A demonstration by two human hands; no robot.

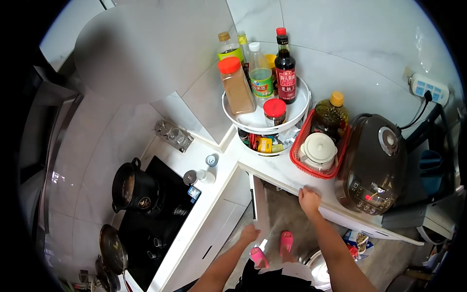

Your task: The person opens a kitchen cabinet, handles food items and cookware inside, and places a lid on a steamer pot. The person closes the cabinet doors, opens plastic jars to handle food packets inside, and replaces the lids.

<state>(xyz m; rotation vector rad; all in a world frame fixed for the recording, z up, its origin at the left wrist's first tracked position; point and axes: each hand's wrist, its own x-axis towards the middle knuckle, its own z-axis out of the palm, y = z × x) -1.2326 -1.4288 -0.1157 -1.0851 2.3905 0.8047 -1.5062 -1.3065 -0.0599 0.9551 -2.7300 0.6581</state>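
My left hand (249, 234) is closed at the edge of an open white cabinet door (260, 204), low beside the corner counter. The fingertips are partly hidden there. My right hand (309, 200) has its fingers curled over the front edge of the white countertop (281, 178). Just beyond it stands a red plastic basket (295, 160) holding a lidded white pot (319, 150) and an oil bottle (332, 113). To the right of that hand sits a dark rice cooker (374, 165).
A two-tier white turntable (300, 108) carries a soy sauce bottle (285, 73) and several jars. On the left are a black hob (138, 243), a black pot (135, 186) and a frying pan (113, 248). A metal lidded vessel (320, 272) is on the floor near my feet in pink slippers (286, 238).
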